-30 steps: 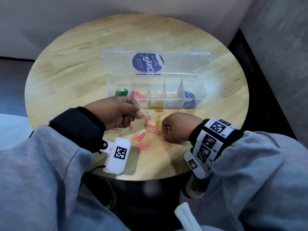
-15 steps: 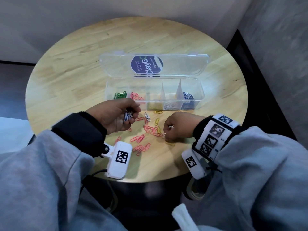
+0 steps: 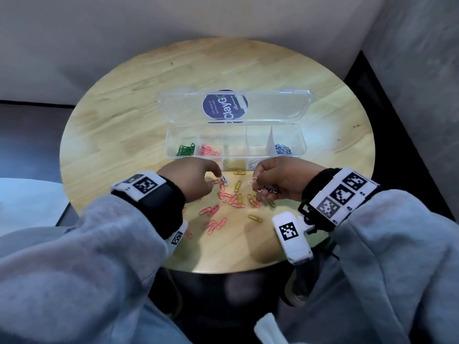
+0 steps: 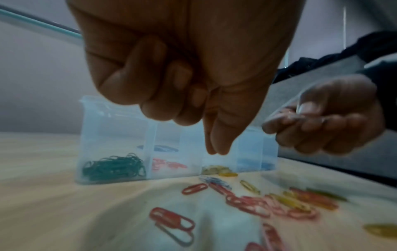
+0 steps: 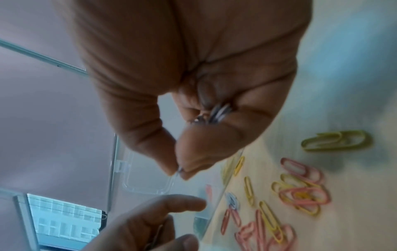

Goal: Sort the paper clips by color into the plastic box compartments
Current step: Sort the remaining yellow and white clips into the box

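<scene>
Clips (image 3: 229, 198) in pink and yellow are scattered on the round table (image 3: 119, 135), just in front of the box (image 3: 300, 142), between the two hands. The box is open, its lid (image 3: 273, 105) laid back flat behind it. Green clips (image 3: 185, 150) are seen in the leftmost compartment, pink ones (image 3: 207, 150) in the next, yellow ones (image 3: 233, 164) in the middle, a few pale ones (image 3: 252, 165) beside those, and blue ones (image 3: 283, 148) at the far right.

The left hand (image 3: 192, 178) is held low over the pile, its outer fingers (image 4: 137, 81) curled into the palm and thumb and forefinger pressed together, pointing down; a white-and-blue clip (image 3: 224, 180) lies right at their tips, though whether it is actually pinched cannot be told, the wrist view being blurred.

The right hand (image 3: 280, 181) is raised just above the table, near the box's front wall. A white clip (image 3: 253, 182) is pinched between its thumb and forefinger, and a small bunch of pale clips (image 5: 219, 113) is gripped in the curled fingers behind. One yellow clip (image 3: 255, 218) lies apart, nearer the table's edge.
</scene>
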Demonstrator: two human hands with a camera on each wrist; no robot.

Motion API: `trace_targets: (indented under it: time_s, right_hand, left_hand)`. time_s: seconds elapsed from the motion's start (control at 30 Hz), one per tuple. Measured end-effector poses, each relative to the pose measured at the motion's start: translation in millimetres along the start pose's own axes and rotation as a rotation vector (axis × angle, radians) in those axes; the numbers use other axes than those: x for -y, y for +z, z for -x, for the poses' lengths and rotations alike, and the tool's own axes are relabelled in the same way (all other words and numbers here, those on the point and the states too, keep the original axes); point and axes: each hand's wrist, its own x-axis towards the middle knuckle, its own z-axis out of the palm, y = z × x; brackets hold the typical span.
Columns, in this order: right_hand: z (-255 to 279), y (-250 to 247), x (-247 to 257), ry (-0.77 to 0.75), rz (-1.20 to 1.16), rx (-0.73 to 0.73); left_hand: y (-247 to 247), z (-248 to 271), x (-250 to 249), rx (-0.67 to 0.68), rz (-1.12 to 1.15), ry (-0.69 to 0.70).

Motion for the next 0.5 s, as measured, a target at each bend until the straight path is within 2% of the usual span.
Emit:
trace_targets:
  time_s: [0.17,0.33,0.5]
  right_hand:
    - [8.2,-7.7,0.3,-0.022,-0.111,0.041]
    - [15.6,-19.9,2.2,-0.055,-0.230,0.043]
    - [21.8,-28.4,9.0,-0.107,-0.307,0.015]
  left_hand:
    - [11.5,-14.2,-13.9,-0.025,-0.206,-0.017]
    - [19.1,-19.7,-28.0,-0.015,-0.267,-0.069]
    - [22.9,-22.8,-35.0,-0.010,-0.260,-0.060]
